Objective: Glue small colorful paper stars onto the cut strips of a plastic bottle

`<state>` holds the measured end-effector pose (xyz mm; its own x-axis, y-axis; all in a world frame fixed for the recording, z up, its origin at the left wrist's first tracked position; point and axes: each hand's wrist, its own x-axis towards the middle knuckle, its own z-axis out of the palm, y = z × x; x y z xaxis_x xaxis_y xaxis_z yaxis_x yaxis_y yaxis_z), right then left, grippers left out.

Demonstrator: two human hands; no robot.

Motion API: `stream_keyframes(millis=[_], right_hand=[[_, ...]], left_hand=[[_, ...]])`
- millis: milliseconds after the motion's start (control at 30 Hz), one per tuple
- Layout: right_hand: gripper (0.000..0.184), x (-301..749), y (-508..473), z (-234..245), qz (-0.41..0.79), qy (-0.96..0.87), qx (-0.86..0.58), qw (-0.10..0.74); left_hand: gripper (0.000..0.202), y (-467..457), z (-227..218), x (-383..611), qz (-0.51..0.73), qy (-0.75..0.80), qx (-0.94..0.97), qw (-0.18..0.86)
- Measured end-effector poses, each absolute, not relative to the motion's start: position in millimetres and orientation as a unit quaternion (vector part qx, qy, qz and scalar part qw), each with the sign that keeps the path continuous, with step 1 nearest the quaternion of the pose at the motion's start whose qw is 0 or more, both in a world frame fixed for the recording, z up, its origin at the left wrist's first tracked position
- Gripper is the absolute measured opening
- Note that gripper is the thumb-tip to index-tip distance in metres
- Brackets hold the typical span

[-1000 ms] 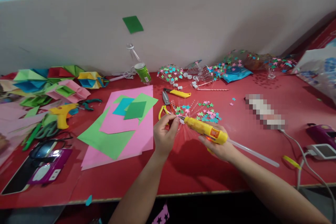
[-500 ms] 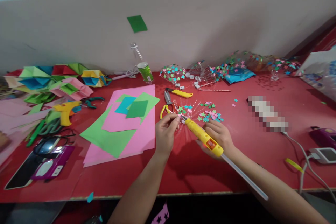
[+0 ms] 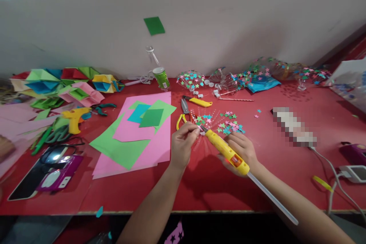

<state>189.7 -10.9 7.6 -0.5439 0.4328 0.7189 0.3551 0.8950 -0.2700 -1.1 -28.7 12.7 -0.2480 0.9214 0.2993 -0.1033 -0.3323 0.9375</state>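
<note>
My right hand (image 3: 243, 148) is wrapped round a yellow glue gun (image 3: 227, 150), with a long clear glue stick (image 3: 273, 197) coming out of its back end. The nozzle points up and left, close to the fingertips of my left hand (image 3: 183, 143). Thumb and forefinger of that hand pinch a small pink star (image 3: 199, 127). Just beyond lies a clear plastic piece with fanned-out strips (image 3: 213, 116), partly hidden by my hands. Loose coloured stars (image 3: 231, 127) are scattered around it. Yellow-handled scissors (image 3: 182, 120) lie behind my left hand.
Coloured paper sheets (image 3: 120, 152) lie to the left. Behind are a yellow cutter (image 3: 200, 101), a green can (image 3: 161, 78) and star-covered plastic pieces (image 3: 191, 80). Another yellow glue gun (image 3: 74, 118) and a phone (image 3: 25, 179) lie far left, near another person's hand (image 3: 5, 148).
The whole view has shifted slightly. My hands keep nearly the same pose, with the glue gun's nozzle still close to the pinched star.
</note>
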Motion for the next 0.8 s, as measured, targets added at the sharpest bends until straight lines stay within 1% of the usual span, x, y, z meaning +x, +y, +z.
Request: stream_keyframes(millis=[167, 333, 400, 467, 533, 567, 633, 700, 733, 800], right_hand=[[0.010, 192.3, -11.8, 5.9, 0.026, -0.881, -0.227, 0.414], [0.008, 195.4, -12.8, 6.7, -0.020, -0.890, -0.226, 0.395], [0.006, 197.5, -12.6, 7.5, -0.025, -0.885, -0.234, 0.402], [0.007, 199.7, -12.7, 10.0, 0.021, -0.874, -0.233, 0.425], [0.010, 201.0, -14.1, 15.3, 0.122, -0.881, -0.202, 0.410], [0.011, 200.9, -15.4, 18.6, 0.174, -0.893, -0.177, 0.374], [0.009, 198.8, -19.6, 25.0, 0.247, -0.925, -0.136, 0.254], [0.007, 194.2, -24.5, 27.6, 0.262, -0.948, -0.133, 0.125], [0.014, 191.4, -26.7, 26.6, 0.259, -0.952, -0.144, 0.072], [0.023, 186.3, -29.2, 19.9, 0.243, -0.955, -0.172, 0.008]], left_hand=[[0.015, -29.5, 12.0, -2.2, 0.664, 0.422, 0.496, 0.367], [0.013, -29.8, 13.0, -3.5, 0.676, 0.419, 0.499, 0.344], [0.012, -28.9, 14.0, -6.0, 0.688, 0.421, 0.487, 0.335], [0.011, -26.9, 15.3, -10.6, 0.696, 0.431, 0.473, 0.325], [0.013, -24.1, 16.6, -17.3, 0.704, 0.446, 0.457, 0.311], [0.013, -22.4, 17.2, -21.1, 0.710, 0.453, 0.447, 0.302], [0.013, -19.1, 17.6, -28.5, 0.722, 0.462, 0.427, 0.288], [0.012, -16.2, 17.1, -34.1, 0.728, 0.466, 0.416, 0.284], [0.012, -15.2, 16.5, -35.7, 0.727, 0.467, 0.416, 0.285], [0.012, -14.5, 15.2, -36.7, 0.717, 0.469, 0.428, 0.289]])
